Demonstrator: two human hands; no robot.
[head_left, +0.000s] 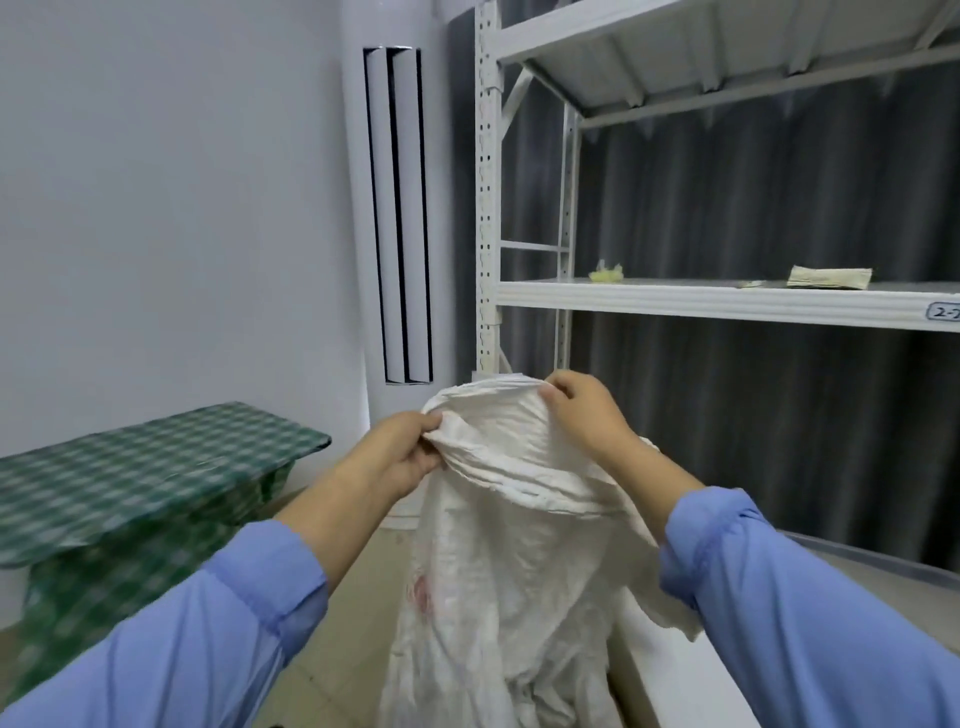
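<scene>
Here, gripping a white woven sack (498, 561) by its bunched mouth, both hands raised in front of the chest. Pinching the rim at about 9 o'clock of the mouth with the left hand (410, 452), thumb on top, fingers curled under the folded edge. Clutching the rim at about 1 o'clock with the right hand (582, 410), fingers curled over the crumpled fabric, knuckles toward the camera. Hanging from both grips toward 6 o'clock, slack and creased, with a faint reddish print at about 7 o'clock on its lower face. Cannot tell whether touching the floor, since cut off by the bottom edge. Pushed back to mid-forearm on each arm: blue sleeves (234, 623).

Off at 9 o'clock from the sack, well apart: a table (156, 467) draped in green checks, blurred. At 12 o'clock, beyond the left hand, against the pale wall (156, 182): a tall white standing air conditioner (400, 208) with two long vertical vents. From 1 to 3 o'clock: a white metal shelving rack (701, 301) before a dark grey curtain (753, 182). On its middle shelf, at 2 o'clock from the right hand: a small yellowish item (607, 273) near the post and, farther right, a flat folded bundle (828, 277); too small to tell more. On the shelf's front edge at far right: a label (943, 312), partly cut off.
</scene>
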